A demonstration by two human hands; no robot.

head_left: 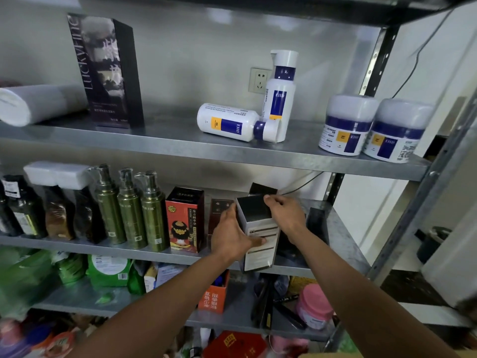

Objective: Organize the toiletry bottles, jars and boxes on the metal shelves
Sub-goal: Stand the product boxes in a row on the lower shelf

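Currently I have both hands on one box (258, 228), so neither is free. My left hand (231, 236) grips its left side, thumb laid across the printed front, fingers hidden behind. My right hand (286, 215) pinches the far right corner of its top. The box is tall and narrow, with pale grey-white sides, a dark glossy top panel, and a white front carrying dark bars and lines of small print I cannot read. It stands between my hands, tipped slightly, its lower end at the front lip of the middle shelf (343, 241). Just left of my left hand stands a brown box (219, 206), partly hidden by it, then a red box (184, 220) with a figure printed on it, and further left a row of green bottles (129, 210). Just right of my right hand a black box (316, 220) stands on the same shelf. Above both hands, on the upper shelf (154, 146), a white bottle (227, 122) lies on its side against a second bottle (280, 91) standing upright, and two white jars (346, 125) sit touching, up to the right.
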